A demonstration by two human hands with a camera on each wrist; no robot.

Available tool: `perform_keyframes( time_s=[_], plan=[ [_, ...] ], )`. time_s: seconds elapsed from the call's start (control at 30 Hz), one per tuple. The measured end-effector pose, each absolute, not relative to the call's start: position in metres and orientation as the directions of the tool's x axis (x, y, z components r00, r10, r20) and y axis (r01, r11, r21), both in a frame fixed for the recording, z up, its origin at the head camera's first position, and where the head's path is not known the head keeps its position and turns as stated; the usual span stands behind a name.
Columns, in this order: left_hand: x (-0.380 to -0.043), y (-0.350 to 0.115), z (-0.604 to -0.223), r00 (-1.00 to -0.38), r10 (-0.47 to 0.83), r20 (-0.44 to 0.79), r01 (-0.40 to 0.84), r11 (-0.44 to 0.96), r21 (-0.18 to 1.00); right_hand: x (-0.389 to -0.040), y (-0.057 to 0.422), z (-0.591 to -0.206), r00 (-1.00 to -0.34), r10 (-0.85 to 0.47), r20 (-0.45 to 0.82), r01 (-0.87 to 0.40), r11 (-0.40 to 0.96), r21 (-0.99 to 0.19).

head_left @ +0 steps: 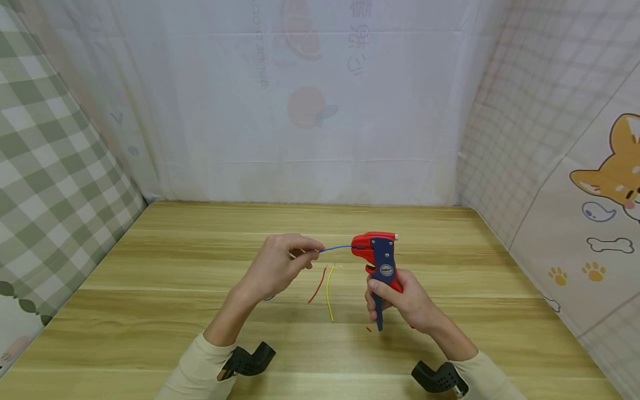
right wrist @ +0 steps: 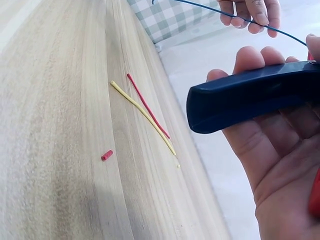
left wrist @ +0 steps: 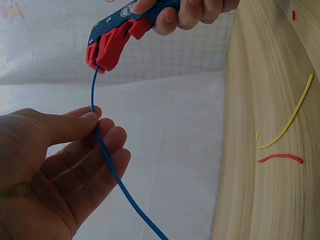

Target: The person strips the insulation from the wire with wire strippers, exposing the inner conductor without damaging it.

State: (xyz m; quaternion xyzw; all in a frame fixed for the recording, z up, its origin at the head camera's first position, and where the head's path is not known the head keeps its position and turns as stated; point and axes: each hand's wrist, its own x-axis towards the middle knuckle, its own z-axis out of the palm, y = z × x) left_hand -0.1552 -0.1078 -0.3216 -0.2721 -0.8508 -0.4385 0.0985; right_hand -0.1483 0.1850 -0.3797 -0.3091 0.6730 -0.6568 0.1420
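Between thumb and forefinger, my left hand (head_left: pixel 280 264) pinches a blue wire (head_left: pixel 336 248). In the left wrist view the wire (left wrist: pixel 120 182) runs down past the other fingers, and its upper end enters the red jaws of a wire stripper (left wrist: pixel 112 45). My right hand (head_left: pixel 402 300) grips the red and dark blue wire stripper (head_left: pixel 384 261) by its handles, held upright above the table with its nose toward the left hand. How deep the wire sits in the jaws is hidden. In the right wrist view a dark blue handle (right wrist: pixel 250 97) lies across the palm.
On the wooden table (head_left: pixel 175 261) lie a red wire (head_left: pixel 317 286) and a yellow wire (head_left: pixel 328 294), below and between the hands. A short red piece of insulation (head_left: pixel 369 329) lies near the stripper's handle, and a tiny yellow piece (head_left: pixel 341 266) beside the yellow wire. Cloth walls surround the table.
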Motion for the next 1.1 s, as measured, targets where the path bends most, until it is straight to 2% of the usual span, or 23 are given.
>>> perform_keyframes(
  time_s=[0.23, 0.6, 0.8, 1.0, 1.1],
  plan=[
    [-0.156, -0.1072, -0.3205, -0.834, 0.388, 0.392, 0.546, 0.475, 0.691, -0.1484, 0.1856, -0.3794, -0.775, -0.601, 0.198, -0.227, -0.029, -0.974],
    [-0.158, -0.1093, -0.3212, -0.838, 0.408, 0.363, 0.534, 0.474, 0.7, -0.1509, 0.1848, -0.3802, -0.745, -0.625, 0.233, -0.251, -0.061, -0.966],
    [-0.1569, -0.1084, -0.3186, -0.856, 0.416, 0.306, 0.492, 0.476, 0.729, -0.15, 0.1848, -0.3819, -0.762, -0.611, 0.214, -0.235, -0.047, -0.971],
    [-0.1582, -0.1086, -0.3223, -0.859, 0.443, 0.256, 0.475, 0.503, 0.722, -0.1496, 0.1842, -0.3856, -0.828, -0.524, 0.2, -0.24, 0.01, -0.971],
    [-0.1591, -0.1094, -0.3236, -0.858, 0.452, 0.243, 0.471, 0.507, 0.722, -0.1513, 0.1845, -0.3871, -0.835, -0.514, 0.197, -0.245, 0.026, -0.969]
  ],
)
